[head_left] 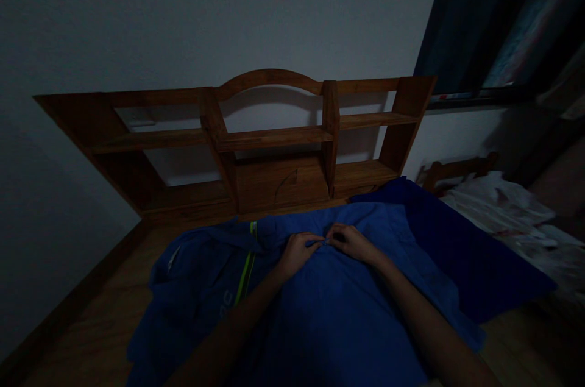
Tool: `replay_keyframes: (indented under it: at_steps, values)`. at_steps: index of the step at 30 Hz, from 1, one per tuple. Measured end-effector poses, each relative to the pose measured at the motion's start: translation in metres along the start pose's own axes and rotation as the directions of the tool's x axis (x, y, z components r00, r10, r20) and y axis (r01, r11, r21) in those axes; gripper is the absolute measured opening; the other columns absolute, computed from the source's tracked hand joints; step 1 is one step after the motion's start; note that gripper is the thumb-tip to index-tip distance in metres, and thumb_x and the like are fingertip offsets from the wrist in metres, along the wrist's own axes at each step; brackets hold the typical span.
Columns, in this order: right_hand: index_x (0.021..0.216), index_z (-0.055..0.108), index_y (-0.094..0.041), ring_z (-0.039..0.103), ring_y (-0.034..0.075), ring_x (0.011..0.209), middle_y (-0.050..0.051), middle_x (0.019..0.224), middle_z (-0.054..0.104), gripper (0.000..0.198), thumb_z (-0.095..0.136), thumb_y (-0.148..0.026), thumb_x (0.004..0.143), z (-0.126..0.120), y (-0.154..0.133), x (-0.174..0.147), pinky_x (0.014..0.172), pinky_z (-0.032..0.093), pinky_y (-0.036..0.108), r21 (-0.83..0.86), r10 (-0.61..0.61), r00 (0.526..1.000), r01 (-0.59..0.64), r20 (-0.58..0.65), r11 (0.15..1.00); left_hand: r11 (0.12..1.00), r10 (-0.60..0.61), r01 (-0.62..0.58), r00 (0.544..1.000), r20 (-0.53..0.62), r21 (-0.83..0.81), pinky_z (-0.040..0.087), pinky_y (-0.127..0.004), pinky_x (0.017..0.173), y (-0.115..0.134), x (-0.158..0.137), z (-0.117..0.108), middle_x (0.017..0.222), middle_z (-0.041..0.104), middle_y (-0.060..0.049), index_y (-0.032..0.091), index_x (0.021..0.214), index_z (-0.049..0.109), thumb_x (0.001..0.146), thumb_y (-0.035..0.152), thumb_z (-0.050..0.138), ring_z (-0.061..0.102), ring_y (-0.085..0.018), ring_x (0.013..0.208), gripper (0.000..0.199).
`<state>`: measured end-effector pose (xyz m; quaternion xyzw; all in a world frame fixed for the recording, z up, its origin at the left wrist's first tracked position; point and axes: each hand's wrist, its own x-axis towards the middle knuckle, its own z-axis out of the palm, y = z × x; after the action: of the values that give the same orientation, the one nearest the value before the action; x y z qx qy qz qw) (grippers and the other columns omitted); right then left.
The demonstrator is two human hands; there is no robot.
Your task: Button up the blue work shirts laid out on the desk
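Observation:
A blue garment (347,308) lies spread over the wooden desk, its upper edge toward the shelf. Near that upper edge my left hand (299,251) pinches a bit of the blue cloth between thumb and fingers. Close beside it, my right hand (351,242) pinches the same spot from the right, the fingertips of both hands almost touching. What small part of the cloth lies between them is too dark to make out. On the left of the garment, a darker blue section (196,277) carries a yellow-green stripe (244,277) and pale lettering.
A wooden shelf unit (274,138) with several compartments stands against the wall behind the garment. Dark blue cloth (466,247) lies to the right. Beyond it are white plastic bags (507,204) and a wooden chair back (461,169). Bare wooden surface (103,308) shows at left.

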<state>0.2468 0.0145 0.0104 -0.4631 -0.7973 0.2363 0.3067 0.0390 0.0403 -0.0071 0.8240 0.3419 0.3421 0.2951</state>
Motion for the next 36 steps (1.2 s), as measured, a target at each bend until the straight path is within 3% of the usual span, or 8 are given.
replay_keyframes:
  at_steps: [12, 24, 36]
  values:
    - [0.088, 0.066, -0.017, 0.060, 0.013, 0.077, 0.001, 0.087, 0.066, 0.017, 0.064, -0.022, 0.072, -0.004, -0.001, -0.002, 0.069, 0.044, 0.021, -0.006, 0.028, 0.998, -0.027, 0.064, 1.000, 0.971, -0.133, 0.135, 0.991, 0.022, -0.196, 0.051, -0.030, 0.089, -0.002, 0.001, 0.008, 0.099, 0.072, -0.002, 0.022, 0.097, 0.072, 0.079, 0.019, 0.058, 0.067, -0.017, 0.093, 0.023]
    - [0.085, 0.067, -0.018, 0.059, 0.014, 0.076, 0.002, 0.086, 0.065, 0.015, 0.062, -0.021, 0.071, -0.004, -0.008, -0.003, 0.071, 0.044, 0.022, -0.048, 0.048, 0.998, -0.046, 0.030, 0.998, 0.941, -0.252, 0.245, 0.968, -0.001, -0.231, 0.053, -0.033, 0.088, -0.003, 0.003, 0.012, 0.100, 0.072, -0.006, 0.019, 0.096, 0.072, 0.076, 0.020, 0.061, 0.068, -0.020, 0.093, 0.023]
    - [0.082, 0.062, -0.018, 0.057, 0.012, 0.073, 0.000, 0.084, 0.061, 0.010, 0.061, -0.019, 0.072, 0.001, -0.012, -0.002, 0.067, 0.042, 0.021, -0.100, 0.035, 0.999, -0.038, -0.025, 0.994, 0.938, -0.252, 0.232, 0.967, -0.045, -0.255, 0.053, -0.034, 0.089, -0.007, 0.002, 0.016, 0.101, 0.072, -0.005, 0.019, 0.095, 0.072, 0.077, 0.020, 0.061, 0.067, -0.020, 0.094, 0.021]
